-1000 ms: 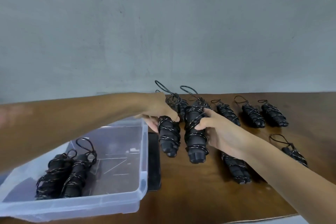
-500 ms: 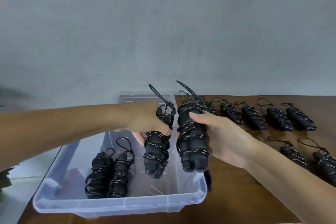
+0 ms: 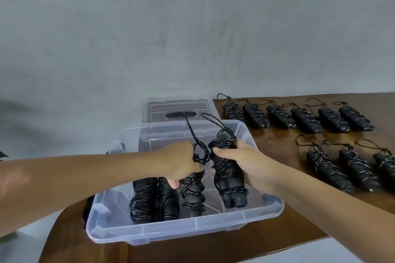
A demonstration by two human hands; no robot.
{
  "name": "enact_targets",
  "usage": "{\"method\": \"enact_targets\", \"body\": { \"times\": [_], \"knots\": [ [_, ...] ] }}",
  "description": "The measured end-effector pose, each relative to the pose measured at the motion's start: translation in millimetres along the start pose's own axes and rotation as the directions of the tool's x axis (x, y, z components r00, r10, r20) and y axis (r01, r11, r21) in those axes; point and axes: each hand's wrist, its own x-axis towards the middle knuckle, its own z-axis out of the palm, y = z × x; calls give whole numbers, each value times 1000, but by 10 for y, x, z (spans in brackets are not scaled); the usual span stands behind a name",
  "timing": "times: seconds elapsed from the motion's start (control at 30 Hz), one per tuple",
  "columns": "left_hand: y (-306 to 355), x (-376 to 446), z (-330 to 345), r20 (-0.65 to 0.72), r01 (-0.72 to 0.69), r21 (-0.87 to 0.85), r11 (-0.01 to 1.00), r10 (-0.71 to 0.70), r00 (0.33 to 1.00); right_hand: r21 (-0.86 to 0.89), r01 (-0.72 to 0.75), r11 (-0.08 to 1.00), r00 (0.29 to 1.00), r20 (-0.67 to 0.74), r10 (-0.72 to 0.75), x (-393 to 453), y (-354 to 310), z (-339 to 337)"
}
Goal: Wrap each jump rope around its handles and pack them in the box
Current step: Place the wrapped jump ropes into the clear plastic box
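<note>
Head view, one item per line.

Box (image 3: pixel 265 209): clear plastic, open, at the near left end of the desk (image 3: pixel 288 151). Two wrapped jump ropes (image 3: pixel 154 200) lay side by side against its left wall.

Left hand (image 3: pixel 181 164): fingers curled round the upper end of a third bundle (image 3: pixel 192 195), which stood low inside the box just right of the packed pair. Whether it had reached the floor of the box could not be told.

Right hand (image 3: pixel 245 164): thumb and fingers closed round the upper half of a fourth bundle (image 3: pixel 229 179), held upright over the empty right part of the box, its handle ends pointing down.

Loose loops (image 3: pixel 205 126): cord tails rose from the tops of both held bundles.

Lid (image 3: pixel 179 111): clear, with a dark grip, behind the box.

Stock awaiting packing: a far row of six bundles (image 3: pixel 299 116) and a nearer row of three (image 3: pixel 359 166), all wrapped, on the desk to the right.

Handling note, as judged: each bundle looked light and firm at the core, two rigid handles bound by springy cord. The coils seemed liable to slip or unwind if taken by the loop alone, so a grip round the middle, across the windings, would suit best.
</note>
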Motion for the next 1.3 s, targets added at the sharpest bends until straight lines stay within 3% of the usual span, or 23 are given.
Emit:
{"method": "enact_targets", "body": {
  "times": [0.23, 0.4, 0.57, 0.7, 0.87, 1.07, 1.3],
  "knots": [
    [-98, 289, 145, 120, 62, 188, 980, -85, 989, -173, -59, 983, 997, -65, 48, 203, 227, 70],
    [-109, 392, 314, -33, 45, 384, 922, -35, 999, -249, -118, 961, 992, -72, 103, 347, 306, 140],
    [-119, 429, 347, -23, 18, 518, 855, -6, 1000, -271, -192, 943, 975, -159, 153, 497, 405, 171],
    [-185, 447, 299, 73, -50, 506, 861, 15, 997, -327, -276, 904, 958, -173, 230, 577, 507, 147],
    [-316, 517, 350, 54, -85, 488, 869, 67, 996, -426, -322, 846, 944, -212, 252, 688, 547, 164],
    [-412, 583, 293, 172, -160, 460, 873, 89, 981, -513, -392, 764, 917, -285, 279, 765, 590, 235],
    [-407, 602, 345, 185, -209, 520, 828, 130, 974, -513, -458, 726, 886, -334, 323, 833, 673, 165]
  ]
}}
